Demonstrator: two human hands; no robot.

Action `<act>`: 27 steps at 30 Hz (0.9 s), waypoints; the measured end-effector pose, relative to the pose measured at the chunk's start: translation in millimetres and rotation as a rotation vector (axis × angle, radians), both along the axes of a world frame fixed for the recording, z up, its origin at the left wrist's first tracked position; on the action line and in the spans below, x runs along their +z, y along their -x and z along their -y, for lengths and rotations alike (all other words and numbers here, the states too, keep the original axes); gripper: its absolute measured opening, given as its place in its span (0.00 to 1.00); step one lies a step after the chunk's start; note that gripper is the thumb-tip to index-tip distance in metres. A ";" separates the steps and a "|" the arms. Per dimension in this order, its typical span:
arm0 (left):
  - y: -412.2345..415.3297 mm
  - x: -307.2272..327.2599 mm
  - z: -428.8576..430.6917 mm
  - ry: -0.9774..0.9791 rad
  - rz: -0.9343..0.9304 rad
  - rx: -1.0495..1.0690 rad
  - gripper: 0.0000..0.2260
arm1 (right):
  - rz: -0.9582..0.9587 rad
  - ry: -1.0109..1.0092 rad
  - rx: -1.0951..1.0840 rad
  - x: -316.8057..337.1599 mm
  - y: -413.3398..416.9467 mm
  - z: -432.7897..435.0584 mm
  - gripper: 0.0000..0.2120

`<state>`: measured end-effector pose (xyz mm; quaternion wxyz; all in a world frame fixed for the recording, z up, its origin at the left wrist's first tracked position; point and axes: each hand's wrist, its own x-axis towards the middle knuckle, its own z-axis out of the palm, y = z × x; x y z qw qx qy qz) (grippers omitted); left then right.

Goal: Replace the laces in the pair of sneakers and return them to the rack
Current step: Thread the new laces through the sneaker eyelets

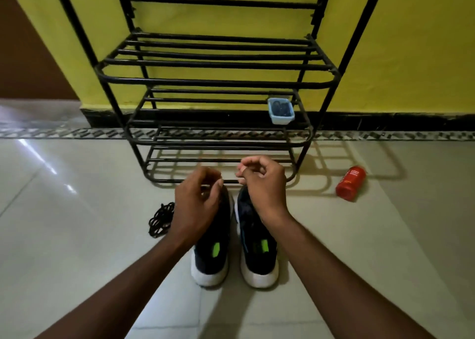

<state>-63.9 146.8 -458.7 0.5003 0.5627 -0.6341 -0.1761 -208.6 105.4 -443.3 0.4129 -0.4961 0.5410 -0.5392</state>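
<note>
You have two sneakers beneath your hands, heels toward you: the left sneaker (209,261) under your left hand (198,202), the right sneaker (259,261) under your right hand (264,184). Both hands have their fingers curled toward the thumb; blur hides whether either pinches a lace. One bundle of black laces (161,220) lies just left of your left hand. One rack (218,81) stands just beyond both hands and carries one blue tub (280,112). One red bottle (350,183) lies well right of your right hand.

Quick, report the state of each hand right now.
Left hand: fingers curled over the left sneaker; holding anything, cannot tell.
Right hand: fingers curled; cannot tell either.
</note>
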 end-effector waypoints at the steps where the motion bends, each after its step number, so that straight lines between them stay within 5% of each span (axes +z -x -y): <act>1: -10.0 -5.4 -10.4 -0.013 0.007 0.019 0.02 | -0.036 -0.010 0.036 -3.2 -8.8 -7.2 0.05; 10: -94.0 -85.4 -50.5 -0.237 0.131 0.230 0.07 | -0.336 -0.080 0.350 -50.1 -63.1 -27.7 0.04; 19: -131.2 -138.8 -34.6 -0.602 0.433 0.162 0.18 | -0.727 -0.015 0.625 -81.7 -92.8 -3.2 0.04; 27: -130.5 -138.8 -30.1 -0.553 0.416 0.194 0.08 | -0.894 0.023 0.742 -86.8 -97.3 1.6 0.06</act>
